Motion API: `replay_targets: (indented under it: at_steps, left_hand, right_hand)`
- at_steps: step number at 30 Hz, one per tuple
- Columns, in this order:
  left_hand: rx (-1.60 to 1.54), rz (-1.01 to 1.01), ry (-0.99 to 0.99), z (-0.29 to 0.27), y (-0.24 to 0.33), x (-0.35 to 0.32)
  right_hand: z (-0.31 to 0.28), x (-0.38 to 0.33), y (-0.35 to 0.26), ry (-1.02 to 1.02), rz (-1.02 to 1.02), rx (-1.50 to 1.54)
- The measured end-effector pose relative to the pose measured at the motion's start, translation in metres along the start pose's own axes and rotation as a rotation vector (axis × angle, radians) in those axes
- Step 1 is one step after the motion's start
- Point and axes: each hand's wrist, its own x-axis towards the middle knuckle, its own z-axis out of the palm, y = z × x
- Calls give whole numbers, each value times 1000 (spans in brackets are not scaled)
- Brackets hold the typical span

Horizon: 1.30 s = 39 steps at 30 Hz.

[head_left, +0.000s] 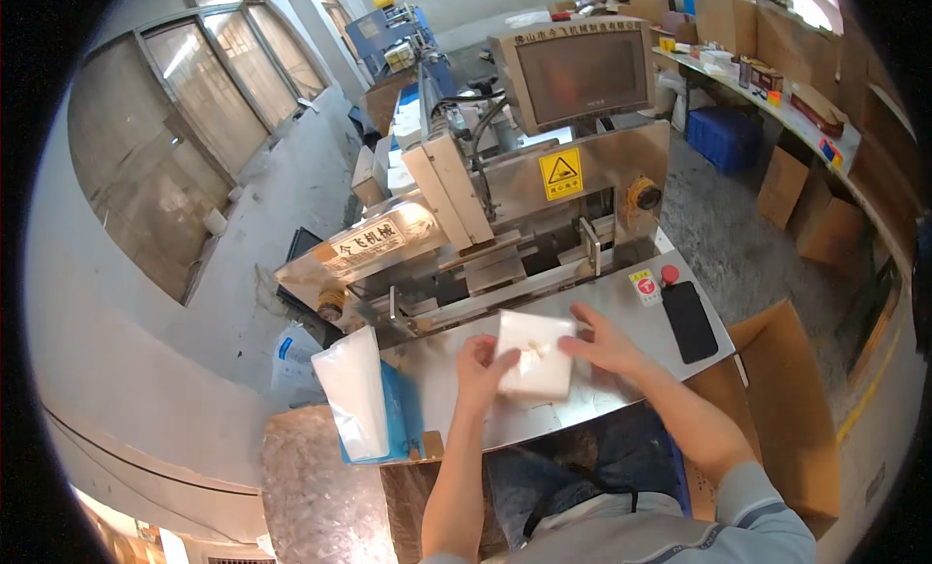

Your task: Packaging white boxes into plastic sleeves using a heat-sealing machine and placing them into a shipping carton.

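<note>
A white, flat, squarish packet (536,378), slightly blurred, is between my hands above the metal worktop (612,391) of a machine. My left hand (478,372) is closed on its left edge, with the thumb across the front. At the packet's right edge, my right hand (610,347) has its thumb touching the surface, while the forefinger stretches away from the thumb. Its other fingers are partly hidden. Left of my left hand, a stack of white sheets or bags (351,394) leans in a blue box (393,414).
Behind the packet stands the machine's metal frame (641,151) with a screen (587,74). A red button (670,274) and a black phone (690,321) are on the worktop's right. Cardboard (791,389) stands at lower right; a clear plastic bag (320,496) is at lower left.
</note>
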Motion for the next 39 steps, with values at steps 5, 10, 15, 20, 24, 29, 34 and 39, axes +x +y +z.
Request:
replay_targets:
  at_steps: [5,10,15,20,24,29,34,39]
  left_hand:
    - [-10,-62,-389,40,41,-28]
    - [-408,-65,-105,-4,-47,86]
    - [-242,-212,130,-12,-58,151]
    - [475,140,141,-64,-74,158]
    - [-44,-261,235,-29,-54,130]
    - [418,-62,306,-2,41,24]
    - [564,90,451,-48,85,-33]
    - [458,87,597,-183,88,-80]
  right_hand:
    - [-47,-29,3,-361,-34,22]
    - [-122,-102,-9,-100,3,-43]
    - [-231,-214,25,561,18,279]
    - [-282,-289,175,961,488,203]
    - [-279,-362,379,987,989,426]
    - [-249,-331,452,1153,872,506]
    - [-256,-322,538,914,700,-12]
    - [-261,-260,556,1218,1020,391]
